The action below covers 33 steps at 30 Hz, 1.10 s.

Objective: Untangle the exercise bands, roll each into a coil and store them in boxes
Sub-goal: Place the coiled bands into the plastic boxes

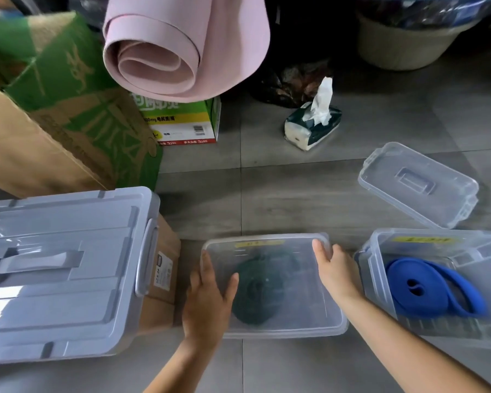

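Observation:
A dark green band [255, 296] lies coiled inside the middle clear box [284, 333] on the floor, blurred through a clear lid [267, 241] lying on top. My left hand [207, 302] grips the lid's left edge, thumb on top. My right hand [335, 268] grips the far right corner, thumb on the lid and fingers round the side. To the right stands a second clear box [377, 282], open, with a blue band [425, 290] loosely coiled in it.
A loose clear lid [417, 182] lies on the grey tiles at the right rear. A large grey lidded bin [63, 268] stands left on cardboard. Behind are green cardboard boxes [54, 123], a rolled pink mat [167, 52] and a tissue pack [312, 123].

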Each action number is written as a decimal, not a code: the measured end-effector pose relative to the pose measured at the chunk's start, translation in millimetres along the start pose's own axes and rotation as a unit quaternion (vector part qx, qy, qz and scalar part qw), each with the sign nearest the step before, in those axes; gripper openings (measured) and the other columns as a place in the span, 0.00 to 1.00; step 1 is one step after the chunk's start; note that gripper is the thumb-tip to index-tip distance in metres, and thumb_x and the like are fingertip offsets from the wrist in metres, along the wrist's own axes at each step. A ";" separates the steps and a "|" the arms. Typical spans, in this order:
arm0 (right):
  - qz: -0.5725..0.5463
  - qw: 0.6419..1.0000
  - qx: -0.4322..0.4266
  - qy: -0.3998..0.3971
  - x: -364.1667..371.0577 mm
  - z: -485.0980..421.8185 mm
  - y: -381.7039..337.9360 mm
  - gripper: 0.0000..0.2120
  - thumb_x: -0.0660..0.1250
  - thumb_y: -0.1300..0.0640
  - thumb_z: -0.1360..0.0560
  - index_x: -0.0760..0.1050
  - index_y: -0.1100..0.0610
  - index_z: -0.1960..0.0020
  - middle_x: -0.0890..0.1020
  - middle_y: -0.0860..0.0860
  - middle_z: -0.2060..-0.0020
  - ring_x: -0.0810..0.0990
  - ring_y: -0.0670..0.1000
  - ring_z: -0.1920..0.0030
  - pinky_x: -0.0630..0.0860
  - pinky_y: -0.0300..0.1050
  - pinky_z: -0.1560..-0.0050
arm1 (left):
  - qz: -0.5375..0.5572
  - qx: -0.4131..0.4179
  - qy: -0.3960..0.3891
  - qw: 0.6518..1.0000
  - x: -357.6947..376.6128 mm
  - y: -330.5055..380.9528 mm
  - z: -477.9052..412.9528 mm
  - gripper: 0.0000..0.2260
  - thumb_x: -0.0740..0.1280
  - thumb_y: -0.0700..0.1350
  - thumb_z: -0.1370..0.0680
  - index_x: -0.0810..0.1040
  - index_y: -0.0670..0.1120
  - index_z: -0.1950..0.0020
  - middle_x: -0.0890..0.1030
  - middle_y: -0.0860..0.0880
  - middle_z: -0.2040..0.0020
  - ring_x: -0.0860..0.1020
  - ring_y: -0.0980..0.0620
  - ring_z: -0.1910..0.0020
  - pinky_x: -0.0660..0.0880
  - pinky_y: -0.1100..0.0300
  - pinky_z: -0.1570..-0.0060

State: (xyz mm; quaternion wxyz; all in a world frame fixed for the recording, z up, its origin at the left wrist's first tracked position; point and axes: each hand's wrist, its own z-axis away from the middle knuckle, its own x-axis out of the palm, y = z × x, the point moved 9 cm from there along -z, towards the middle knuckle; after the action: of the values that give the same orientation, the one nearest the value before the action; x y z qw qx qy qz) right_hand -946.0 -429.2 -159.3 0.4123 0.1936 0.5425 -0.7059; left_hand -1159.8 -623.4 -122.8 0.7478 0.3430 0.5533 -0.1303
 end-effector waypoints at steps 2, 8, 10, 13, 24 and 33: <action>-0.012 1.000 0.009 0.008 0.2 -1.8 -0.9 0.24 0.55 0.39 0.22 0.69 0.61 0.54 0.77 0.56 0.60 0.74 0.57 0.61 0.66 0.46 0.65 | -0.005 0.005 0.001 1.000 -0.1 0.4 -5.2 0.39 0.48 0.67 0.28 0.47 0.49 0.22 0.70 0.43 0.34 0.74 0.44 0.40 0.76 0.54 0.49; 0.016 0.999 -0.014 0.027 -3.0 -12.8 -14.2 0.25 0.56 0.39 0.23 0.69 0.63 0.47 0.81 0.60 0.53 0.79 0.61 0.54 0.67 0.44 0.65 | -0.096 0.064 0.030 0.993 -10.0 23.6 -11.4 0.28 0.61 0.57 0.23 0.61 0.50 0.25 0.66 0.41 0.28 0.69 0.38 0.33 0.71 0.45 0.39; 0.068 0.996 -0.049 0.034 -3.0 -14.0 -23.8 0.24 0.53 0.40 0.21 0.68 0.64 0.49 0.81 0.63 0.54 0.80 0.62 0.55 0.67 0.44 0.67 | -0.108 0.175 0.046 0.978 -6.4 44.0 -10.7 0.23 0.67 0.46 0.24 0.70 0.47 0.29 0.66 0.43 0.28 0.69 0.38 0.32 0.65 0.43 0.34; 0.082 0.994 -0.058 0.051 -5.4 -14.8 -26.8 0.24 0.53 0.40 0.22 0.68 0.63 0.51 0.81 0.64 0.55 0.80 0.63 0.56 0.66 0.45 0.67 | -0.083 0.195 -0.004 0.977 2.9 45.3 -17.4 0.21 0.59 0.45 0.19 0.64 0.46 0.26 0.61 0.49 0.25 0.59 0.47 0.25 0.52 0.54 0.28; 0.052 0.996 -0.071 -0.028 6.9 37.2 -9.7 0.35 0.52 0.40 0.22 0.46 0.57 0.24 0.66 0.58 0.29 0.71 0.58 0.33 0.72 0.49 0.44 | -0.117 0.179 -0.106 0.971 53.1 108.6 15.6 0.27 0.45 0.62 0.21 0.42 0.59 0.24 0.34 0.56 0.25 0.36 0.45 0.24 0.41 0.34 0.31; 0.154 0.970 -0.178 -0.057 -25.6 18.8 -57.5 0.33 0.57 0.44 0.22 0.53 0.63 0.26 0.62 0.58 0.28 0.64 0.57 0.30 0.66 0.52 0.36 | -0.139 0.143 -0.129 0.971 73.4 130.6 6.1 0.30 0.40 0.63 0.25 0.45 0.56 0.23 0.38 0.54 0.23 0.35 0.43 0.25 0.43 0.31 0.33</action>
State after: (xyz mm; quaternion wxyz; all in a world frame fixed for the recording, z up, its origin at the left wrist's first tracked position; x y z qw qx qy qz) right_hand -973.3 -432.9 -99.7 0.5743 0.1579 0.5983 -0.5359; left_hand -1054.3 -518.4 -140.9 0.7306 0.3465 0.4700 -0.3538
